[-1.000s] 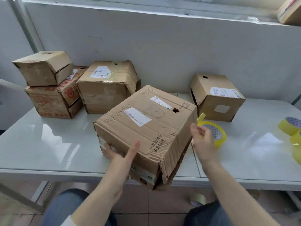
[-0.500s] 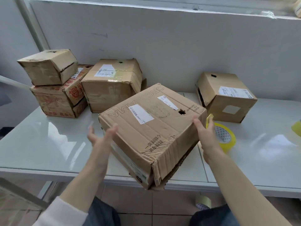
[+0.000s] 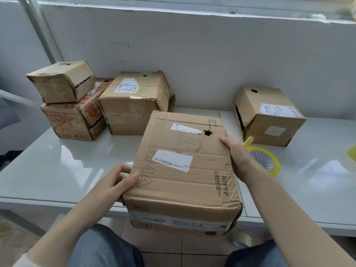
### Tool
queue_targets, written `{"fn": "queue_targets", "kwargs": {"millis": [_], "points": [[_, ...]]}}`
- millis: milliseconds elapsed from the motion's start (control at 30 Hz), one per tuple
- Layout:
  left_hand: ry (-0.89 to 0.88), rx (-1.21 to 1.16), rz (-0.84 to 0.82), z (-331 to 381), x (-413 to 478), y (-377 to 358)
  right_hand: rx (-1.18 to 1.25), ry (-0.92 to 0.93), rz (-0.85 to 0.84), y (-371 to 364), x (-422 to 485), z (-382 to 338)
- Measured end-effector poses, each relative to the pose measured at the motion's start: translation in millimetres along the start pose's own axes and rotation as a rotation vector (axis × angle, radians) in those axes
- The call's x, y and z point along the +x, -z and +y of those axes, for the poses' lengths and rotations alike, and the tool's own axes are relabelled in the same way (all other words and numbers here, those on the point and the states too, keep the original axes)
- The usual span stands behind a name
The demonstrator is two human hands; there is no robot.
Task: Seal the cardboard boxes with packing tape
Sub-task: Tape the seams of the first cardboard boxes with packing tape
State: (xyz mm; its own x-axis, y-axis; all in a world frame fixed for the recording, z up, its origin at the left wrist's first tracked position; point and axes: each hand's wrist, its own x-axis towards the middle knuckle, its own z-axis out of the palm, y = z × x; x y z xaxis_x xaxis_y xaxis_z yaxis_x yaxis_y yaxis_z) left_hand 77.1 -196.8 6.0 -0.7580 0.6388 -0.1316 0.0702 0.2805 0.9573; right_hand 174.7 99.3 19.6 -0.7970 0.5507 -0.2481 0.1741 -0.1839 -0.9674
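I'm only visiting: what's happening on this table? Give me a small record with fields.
Activity: a person handles a large box overhanging the near edge of the table
Left hand: grips the box's left edge
Right hand: holds its right side
Tape: yellow tape roll lying on the table, just behind the right hand
Other boxes: small box stacked on red-printed box; taped box beside them; labelled box far right

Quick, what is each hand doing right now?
Left hand: closed, gripping the large box at its left edge.
Right hand: closed, holding the same box's right edge, thumb on top.
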Motion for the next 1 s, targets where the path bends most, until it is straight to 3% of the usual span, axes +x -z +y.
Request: {"fn": "queue_targets", "kwargs": {"millis": [233, 333, 400, 467, 567, 633, 700, 767, 833, 900, 1000], "points": [[0.126, -0.021, -0.029, 24.0, 25.7, -7.3, 0.005, -0.027, 0.008, -4.8, 1.2, -5.8], [0.084, 0.011, -0.069, 35.7, 39.7, -11.3, 0.078, -0.026, 0.055, -5.3, -7.1, -3.5], [0.028, 0.188, -0.113, 49.5, 60.0, -2.1, 0.130, -0.005, 0.154, -7.8, -16.5, 4.0], [-0.002, 0.514, -0.129, 70.7, 79.9, 7.6, 0.116, 0.012, 0.262, -9.7, -27.0, 14.3], [-0.055, 0.683, 0.111, 75.1, 85.3, 6.9, -0.050, 0.010, 0.373, 2.5, -25.2, 14.3], [-0.102, 0.435, 0.387, 58.9, 54.1, -9.1, -0.216, 0.099, 0.434, 20.0, -12.0, 3.9], [-0.021, 0.059, 0.523, 40.1, 8.6, -34.1, -0.243, 0.126, 0.362, 31.4, 3.9, -6.6], [0.146, -0.225, 0.421, 26.6, -27.5, -60.4, -0.187, 0.051, 0.239, 31.8, 13.3, -9.6], [0.239, -0.349, 0.237, 22.7, -41.5, -80.0, -0.160, 0.029, 0.238, 29.0, 13.9, -8.7], [0.216, -0.421, 0.193, 23.2, -32.4, -81.9, -0.156, 0.046, 0.279, 24.8, 3.9, -7.6], [0.103, -0.414, 0.262, 24.2, 6.7, -50.9, -0.165, 0.031, 0.322, 19.9, -28.3, 3.2]]}}
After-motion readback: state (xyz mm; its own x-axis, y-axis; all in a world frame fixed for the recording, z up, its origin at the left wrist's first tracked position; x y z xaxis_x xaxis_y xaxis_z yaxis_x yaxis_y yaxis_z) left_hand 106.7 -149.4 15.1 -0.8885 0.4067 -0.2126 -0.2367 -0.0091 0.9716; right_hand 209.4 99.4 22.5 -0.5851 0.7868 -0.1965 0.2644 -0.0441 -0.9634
